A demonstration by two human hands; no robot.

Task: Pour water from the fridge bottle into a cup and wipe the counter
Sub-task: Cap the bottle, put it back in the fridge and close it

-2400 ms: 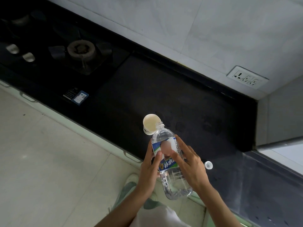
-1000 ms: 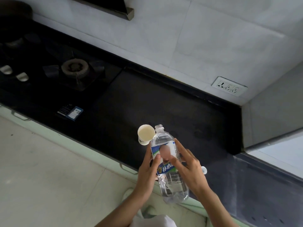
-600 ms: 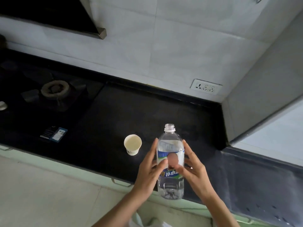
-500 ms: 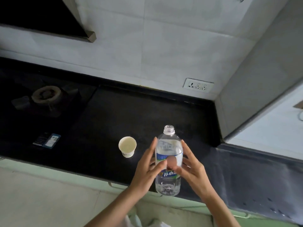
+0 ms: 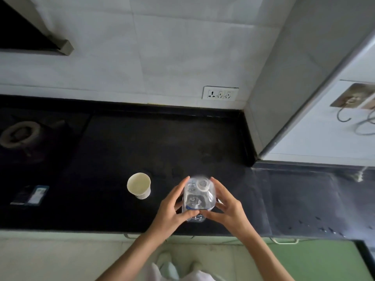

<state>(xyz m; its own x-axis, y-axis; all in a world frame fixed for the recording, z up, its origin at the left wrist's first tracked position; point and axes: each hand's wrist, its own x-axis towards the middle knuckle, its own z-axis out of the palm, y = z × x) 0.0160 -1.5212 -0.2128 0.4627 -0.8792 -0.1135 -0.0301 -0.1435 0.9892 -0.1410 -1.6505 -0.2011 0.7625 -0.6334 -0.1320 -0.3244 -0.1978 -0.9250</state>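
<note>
A clear plastic water bottle (image 5: 198, 196) with no cap stands upright near the front edge of the black counter (image 5: 142, 142), seen almost from above. My left hand (image 5: 172, 209) and my right hand (image 5: 225, 209) clasp it from either side, thumbs meeting in front. A white paper cup (image 5: 139, 185) stands upright on the counter a little to the bottle's left, apart from my hands. I cannot tell its contents. The bottle's cap is not in view.
A gas burner (image 5: 19, 134) lies at far left, with a small card (image 5: 30, 195) on the counter near the front edge. A wall socket (image 5: 220, 93) sits behind. A lower dark surface (image 5: 312, 199) extends to the right. Wet marks (image 5: 209, 153) show on the counter.
The bottle went from tilted over the cup to upright and has come down onto the counter to the cup's right. Both hands stayed on it. The view swung to look straight down.
</note>
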